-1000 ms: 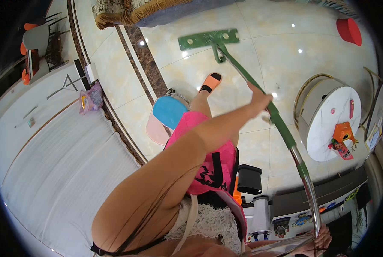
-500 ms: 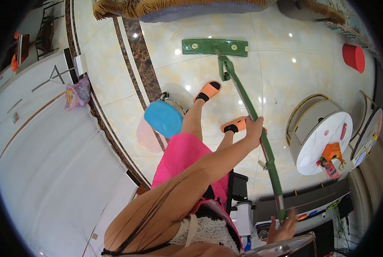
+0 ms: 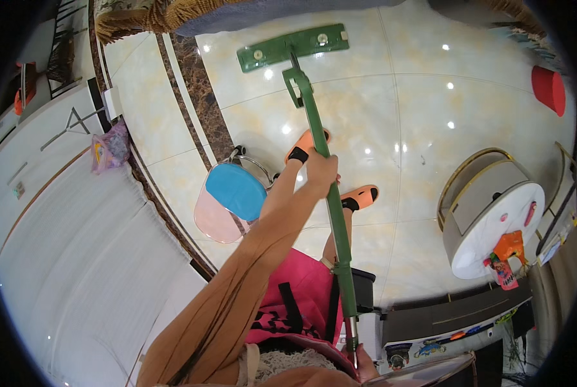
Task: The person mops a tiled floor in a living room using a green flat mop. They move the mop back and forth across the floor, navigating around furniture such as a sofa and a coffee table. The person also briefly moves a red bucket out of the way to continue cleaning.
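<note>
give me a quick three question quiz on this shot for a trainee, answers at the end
1. Which hand grips the green mop pole closer to the mop head?
2. True or false: the person's slippers are blue.
3. What colour is the rounded object at the picture's upper right?
a) green
b) red
c) white

Key:
1. The left hand.
2. False; the slippers are mainly orange.
3. b) red.
</note>
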Tool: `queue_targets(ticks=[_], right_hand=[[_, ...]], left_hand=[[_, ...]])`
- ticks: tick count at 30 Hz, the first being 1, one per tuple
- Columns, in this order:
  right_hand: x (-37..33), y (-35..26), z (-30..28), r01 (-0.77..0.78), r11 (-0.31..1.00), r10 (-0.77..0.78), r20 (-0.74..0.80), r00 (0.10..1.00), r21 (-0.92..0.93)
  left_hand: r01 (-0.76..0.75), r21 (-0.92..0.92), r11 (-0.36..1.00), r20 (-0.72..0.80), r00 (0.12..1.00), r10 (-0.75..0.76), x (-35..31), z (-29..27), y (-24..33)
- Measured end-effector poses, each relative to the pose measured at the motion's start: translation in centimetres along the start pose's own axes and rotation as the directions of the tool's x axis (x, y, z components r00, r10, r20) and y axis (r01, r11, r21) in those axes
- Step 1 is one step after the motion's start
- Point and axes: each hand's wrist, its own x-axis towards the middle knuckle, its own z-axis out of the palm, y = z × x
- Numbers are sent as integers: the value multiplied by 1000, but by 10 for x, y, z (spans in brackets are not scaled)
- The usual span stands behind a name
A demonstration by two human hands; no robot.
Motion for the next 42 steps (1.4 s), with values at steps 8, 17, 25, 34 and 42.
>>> queue_targets(ticks=[8, 17, 25, 34, 42], right_hand=[[0, -29, 38, -52, 993, 81, 290, 954, -104], [3, -47, 35, 41, 985, 32, 412, 911, -166], [-36, -37, -1, -75, 993, 29, 409, 912, 97], [-40, -27, -32, 71, 997, -69, 260, 963, 0], [-24, -52, -19, -17, 999, 1, 320, 947, 46]], left_hand=[[-179, 80, 981, -101, 977, 187, 57, -9, 4], [-203, 150, 968, -98, 971, 219, 83, -8, 30], [-50, 70, 996, -10, 999, 51, -1, 34, -10], [-131, -6, 991, 34, 991, 131, 4, 28, -1], [-162, 94, 982, -178, 968, 176, 60, 21, 52]])
